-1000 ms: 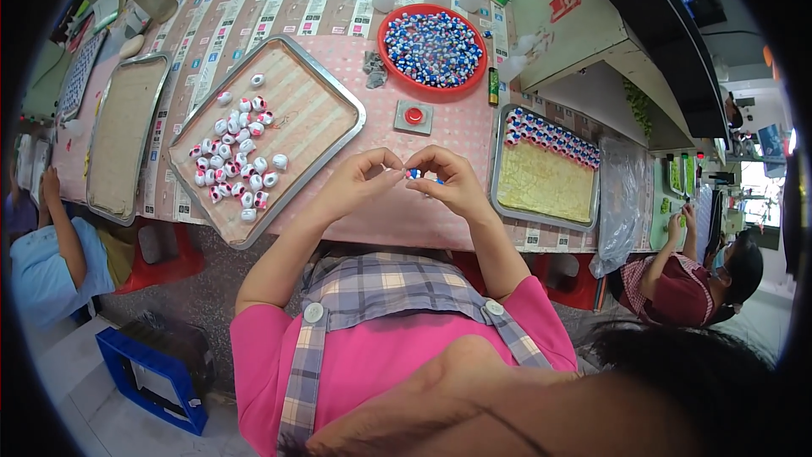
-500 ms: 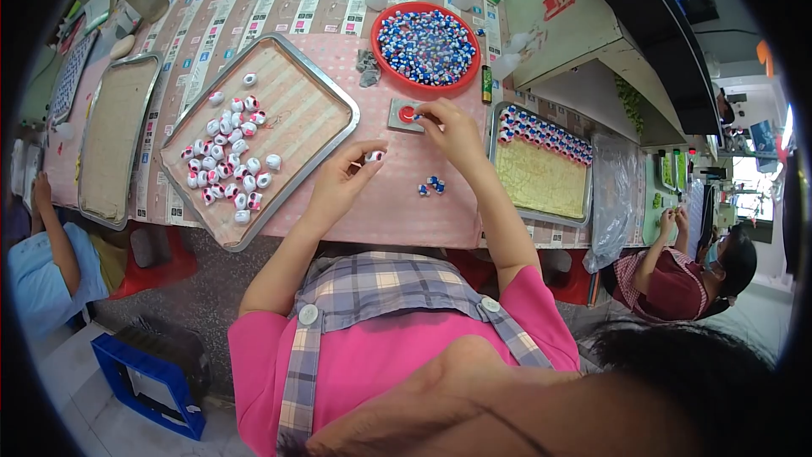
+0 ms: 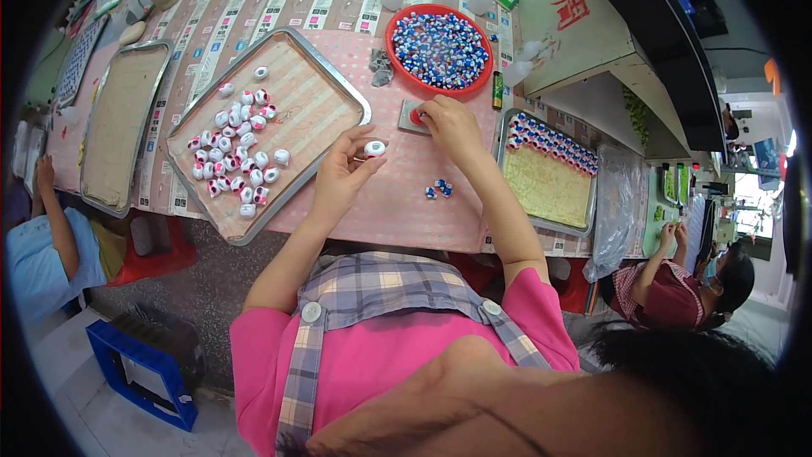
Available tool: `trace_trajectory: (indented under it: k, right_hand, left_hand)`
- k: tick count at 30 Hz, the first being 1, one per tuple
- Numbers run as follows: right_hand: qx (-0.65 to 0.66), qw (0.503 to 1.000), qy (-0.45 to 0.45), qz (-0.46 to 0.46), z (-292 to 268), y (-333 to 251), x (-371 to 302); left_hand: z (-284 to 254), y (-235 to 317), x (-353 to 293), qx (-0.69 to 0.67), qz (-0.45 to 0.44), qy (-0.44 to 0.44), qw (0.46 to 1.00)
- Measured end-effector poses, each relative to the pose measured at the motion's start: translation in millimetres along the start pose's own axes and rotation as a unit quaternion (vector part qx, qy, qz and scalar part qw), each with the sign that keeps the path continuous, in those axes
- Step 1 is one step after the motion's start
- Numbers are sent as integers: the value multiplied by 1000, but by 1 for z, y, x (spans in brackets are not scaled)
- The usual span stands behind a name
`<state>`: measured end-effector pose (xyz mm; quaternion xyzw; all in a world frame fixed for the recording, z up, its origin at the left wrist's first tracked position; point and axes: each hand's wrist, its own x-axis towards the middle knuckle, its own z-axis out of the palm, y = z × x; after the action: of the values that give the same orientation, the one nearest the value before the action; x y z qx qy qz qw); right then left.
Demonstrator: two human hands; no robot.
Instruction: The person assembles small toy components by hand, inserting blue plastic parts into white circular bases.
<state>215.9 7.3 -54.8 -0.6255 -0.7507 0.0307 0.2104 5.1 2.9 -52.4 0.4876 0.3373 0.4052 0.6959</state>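
The person's left hand (image 3: 342, 171) holds a rounded white piece (image 3: 375, 149) with a dark mark on it, gripped between thumb and fingers near the right-hand corner of a large metal tray (image 3: 338, 93). The right hand (image 3: 423, 110) reaches over the table (image 3: 372, 224) with its fingertips drawn narrowly together at a small red dish (image 3: 415, 118), which sits on a square grey plate (image 3: 407, 124); the fingers cover much of the dish, and one cannot tell whether anything is pinched between them. Nearer the table's front edge, below the right hand, a few small blue-and-white pieces (image 3: 438, 189) lie in a loose cluster. The large metal tray stands askew on the table, its nearest corner by the front edge, and carries many white pieces with pink and dark marks (image 3: 224, 154), gathered toward its left side. Beyond the grey plate, toward the table's far edge, a red bowl (image 3: 440, 92) is heaped with small blue, white and red pieces (image 3: 440, 46); a crumpled grey cloth (image 3: 381, 67) lies just left of it and a green tube (image 3: 497, 90) just right. Right of the right forearm, a yellow-bottomed tray (image 3: 541, 188) bears several rows of blue, white and pink pieces (image 3: 551, 142) along its far edge, and a clear plastic bag (image 3: 611, 228) lies beside its right edge.
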Motion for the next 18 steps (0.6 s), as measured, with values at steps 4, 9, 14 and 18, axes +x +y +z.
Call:
trace_trajectory:
  k: [4, 9, 14, 18]
  right_hand:
    - [227, 972, 18, 64, -24, -16, -4]
    - [370, 925, -68, 54, -47, -46, -11]
    - [389, 917, -65, 60, -33, -50, -18]
    - [486, 862, -90, 117, -37, -50, -20]
  left_hand:
    - [-3, -6, -1, 77, 39, -9, 996]
    - [2, -7, -1, 64, 38, -13, 997]
    - [8, -1, -3, 102, 50, -16, 993]
    - [10, 5, -8, 126, 62, -16, 990]
